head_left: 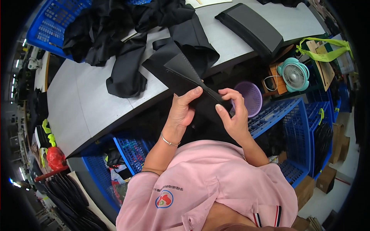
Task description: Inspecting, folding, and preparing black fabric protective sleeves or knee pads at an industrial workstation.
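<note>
Both hands hold a black fabric piece [181, 69] with a dark grey stitched panel, just off the table's front edge. My left hand [184, 108], a thin bracelet at its wrist, presses its thumb on the folded edge; its other fingers are partly hidden under the cloth. My right hand [236, 113] pinches the narrow end between thumb and fingers. The far part of the piece spreads over the table, against other black cloth. To its left, a loose black fabric piece [127, 75] lies on the table.
A grey table [81, 111] carries a black fabric heap [100, 30], a blue basket [46, 29] and a stack of grey-black panels [252, 29]. At right are a purple bin [252, 101], a teal fan [295, 75] and a blue crate [298, 134]. Another blue crate [98, 173] stands lower left.
</note>
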